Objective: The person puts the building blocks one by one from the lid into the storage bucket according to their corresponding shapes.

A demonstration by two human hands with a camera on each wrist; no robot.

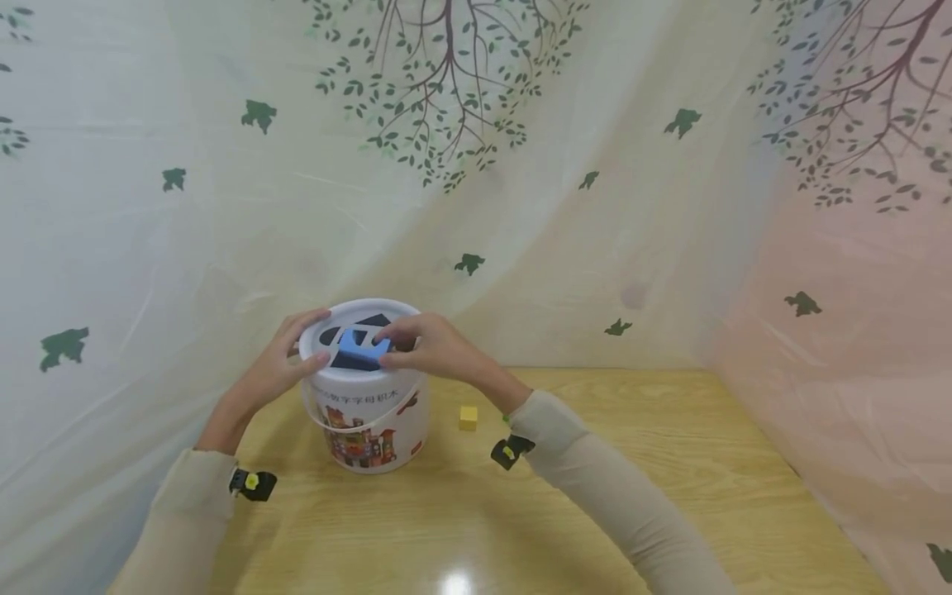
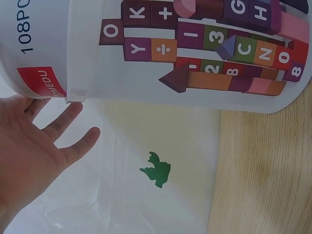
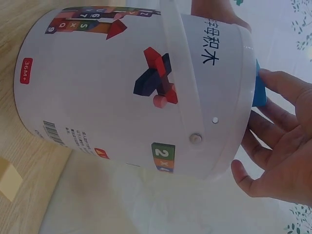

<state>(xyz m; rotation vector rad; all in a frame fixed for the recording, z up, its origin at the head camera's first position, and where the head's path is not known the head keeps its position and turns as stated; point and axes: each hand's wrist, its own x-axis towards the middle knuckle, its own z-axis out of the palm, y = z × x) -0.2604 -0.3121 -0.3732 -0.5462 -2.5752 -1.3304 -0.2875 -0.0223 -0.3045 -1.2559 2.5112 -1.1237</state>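
Observation:
A white toy-block bucket [image 1: 368, 421] stands upright at the left of the table, its lid [image 1: 316, 340] cut with dark shaped holes. My right hand [image 1: 439, 351] pinches a blue arch block [image 1: 359, 351] between thumb and fingers, low over these holes. In the right wrist view, the blue block [image 3: 259, 87] shows just past the bucket's rim, by the fingertips of my right hand [image 3: 282, 131]. My left hand [image 1: 278, 359] rests on the lid's left edge, thumb and forefinger apart. The left wrist view shows that hand [image 2: 39, 151] with outer fingers straight and spread; the others are partly hidden behind the bucket.
A small yellow block [image 1: 468, 418] lies on the wooden table [image 1: 565, 496], right of the bucket and near my right wrist. The bucket's white handle [image 1: 357, 429] hangs down its front. A curtain [image 1: 550, 273] printed with leaves closes off the table's back.

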